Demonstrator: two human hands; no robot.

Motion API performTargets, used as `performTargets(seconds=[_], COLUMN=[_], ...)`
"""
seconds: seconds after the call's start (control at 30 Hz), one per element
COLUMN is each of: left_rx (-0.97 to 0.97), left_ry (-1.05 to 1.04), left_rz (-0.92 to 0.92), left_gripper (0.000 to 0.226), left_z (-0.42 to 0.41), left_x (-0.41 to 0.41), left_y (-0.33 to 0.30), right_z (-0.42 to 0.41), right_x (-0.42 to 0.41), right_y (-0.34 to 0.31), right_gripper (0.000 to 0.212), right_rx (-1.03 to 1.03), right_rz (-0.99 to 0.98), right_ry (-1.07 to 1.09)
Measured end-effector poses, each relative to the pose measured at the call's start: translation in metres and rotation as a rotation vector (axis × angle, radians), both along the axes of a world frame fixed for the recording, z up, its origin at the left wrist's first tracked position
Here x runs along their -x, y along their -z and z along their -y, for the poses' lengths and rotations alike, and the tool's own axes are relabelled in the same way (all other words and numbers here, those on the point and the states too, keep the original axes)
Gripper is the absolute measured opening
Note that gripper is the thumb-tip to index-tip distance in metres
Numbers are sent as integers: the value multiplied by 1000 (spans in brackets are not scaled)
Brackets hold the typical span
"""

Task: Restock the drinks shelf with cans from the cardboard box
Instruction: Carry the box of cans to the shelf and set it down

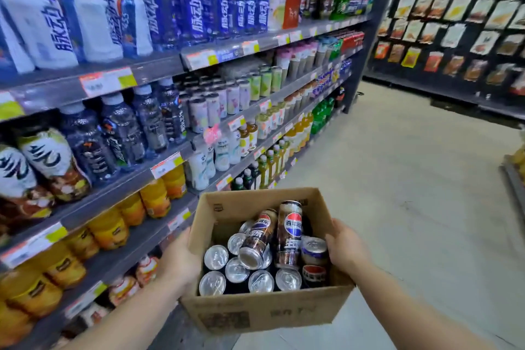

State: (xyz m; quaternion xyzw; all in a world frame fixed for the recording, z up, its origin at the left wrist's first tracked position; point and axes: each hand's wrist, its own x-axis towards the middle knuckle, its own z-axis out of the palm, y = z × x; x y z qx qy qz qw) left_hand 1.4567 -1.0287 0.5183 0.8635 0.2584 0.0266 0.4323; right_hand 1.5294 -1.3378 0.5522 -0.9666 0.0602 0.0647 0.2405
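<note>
We see a pale tiled floor (397,179) running along the aisle. On the far wall, a dark pegboard rack (426,82) carries rows of hanging snack packets (454,8), mostly white, orange and red. At the right edge, we glimpse the corner of a low display stand (514,179) bearing yellowish goods, too blurred to identify.

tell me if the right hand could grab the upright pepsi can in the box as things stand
Probably not yet: the right hand grips the cardboard box wall, as does the left hand. The upright Pepsi can stands uncovered nearby, so a freed hand likely could.
</note>
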Motion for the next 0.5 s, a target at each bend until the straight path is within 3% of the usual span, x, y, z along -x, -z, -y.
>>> performTargets(seconds=[0.33, 0.5], left_rx=[2, -58], left_ry=[-211, -370], left_rz=[-72, -171], left_gripper=[11, 25], left_z=[11, 22], left_x=[-68, -84], left_y=[61, 108], right_z=[-21, -30], right_x=[-146, -208], right_y=[79, 123], right_gripper=[37, 38], right_rx=[-81, -95], right_rz=[-86, -126], right_ry=[-284, -440])
